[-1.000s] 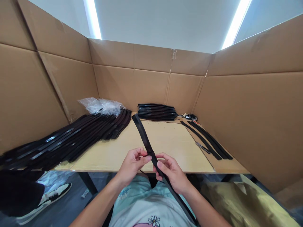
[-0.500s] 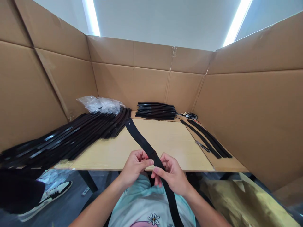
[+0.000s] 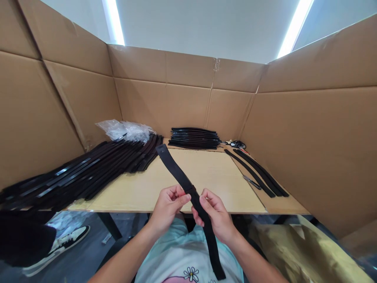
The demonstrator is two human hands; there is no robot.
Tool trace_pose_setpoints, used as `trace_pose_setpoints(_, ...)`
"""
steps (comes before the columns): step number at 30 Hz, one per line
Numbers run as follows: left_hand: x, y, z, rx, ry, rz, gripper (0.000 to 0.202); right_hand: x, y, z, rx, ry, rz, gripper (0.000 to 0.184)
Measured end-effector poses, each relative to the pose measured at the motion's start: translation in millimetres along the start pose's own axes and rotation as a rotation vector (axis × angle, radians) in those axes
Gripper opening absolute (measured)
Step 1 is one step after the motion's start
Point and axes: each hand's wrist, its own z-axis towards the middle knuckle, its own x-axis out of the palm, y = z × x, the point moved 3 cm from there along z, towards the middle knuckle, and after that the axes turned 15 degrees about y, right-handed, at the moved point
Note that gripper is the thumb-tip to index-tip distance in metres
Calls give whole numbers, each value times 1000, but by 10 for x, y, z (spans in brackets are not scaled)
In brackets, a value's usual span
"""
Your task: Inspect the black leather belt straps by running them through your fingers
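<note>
A long black strap [image 3: 176, 171] with a small round spot near its far end runs slantwise between my hands, over the table's front edge and down toward my lap. A narrow band crosses it near the middle. My left hand [image 3: 169, 202] pinches the strap's left edge just by that band. Gripping its right edge a little lower, my right hand [image 3: 215, 214] has the thumb on top and the fingers partly hidden behind. The lower end hangs free in front of my shirt.
Many black straps [image 3: 97, 169] lie piled at the left, by clear plastic bags [image 3: 126, 129]. A neat stack of straps [image 3: 193, 138] sits at the back. Right: several loose straps [image 3: 259, 173], a cutter-like tool [image 3: 252, 182], cables [image 3: 235, 144]. Cardboard walls [image 3: 188, 94] surround the table [image 3: 141, 192]. Someone's shoe [image 3: 69, 239] is lower left.
My right hand has shifted its hold, its thumb now lying on the strap. The strap has moved up slightly, its lower end now in view. My left hand stays nearly in place.
</note>
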Motion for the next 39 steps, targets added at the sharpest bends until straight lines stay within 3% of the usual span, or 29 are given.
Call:
trace_pose_setpoints(7, 42, -59, -19, -41, -17, -37, 48, -132, -20, 42, -20, -8, -2, 25)
trace_pose_setpoints(12, 40, -15, -53, -50, -45, 1, 43, -170, -42, 42, -28, 19, -127, 29)
trace_pose_setpoints(17, 90, -55, -93, -61, 0, 9, 42, -141, -51, 37, 7, 97, -111, 21)
trace_pose_setpoints(24, 120, -82, -129, -33, 80, 35, 38, -67, 4, -5, 107, 132, -22, 32)
trace_pose_setpoints(32, 159, -86, -127, -34, 174, -29, 36, 12, 30, -25, 65, 100, -22, 40)
trace_pose_setpoints(39, 40, -82, -72, 21, 1, 46, 37, 5, 38, -26, 10, 4, 95, 32)
